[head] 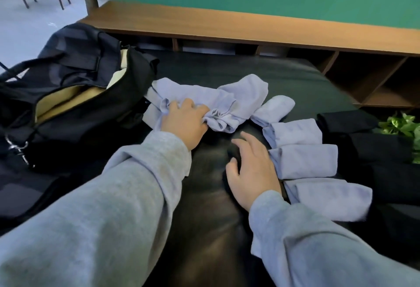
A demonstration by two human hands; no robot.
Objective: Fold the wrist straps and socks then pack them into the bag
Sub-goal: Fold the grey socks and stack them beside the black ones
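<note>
1. Bag point(75, 96) sits at the tabletop's point(204, 196) left.
2. Unfolded socks point(204, 100) lie just right of the bag.
3. Folded socks point(302, 159) line the right side.
4. Shelf unit point(250, 30) stands behind.

Both arms clothed in long sleeves of light grey sweatshirt fabric, soft and slightly fuzzy, with faint mottled heather texture. Left sleeve point(109, 207) loose and baggy, deep folds along forearm, cuff wide and bunched at wrist. Right sleeve point(318, 245) same cloth, cuff slack with rumpled hanging edge. Left hand point(185, 122) and right hand point(250, 171) bare: no gloves, rings or watch showing.
</note>
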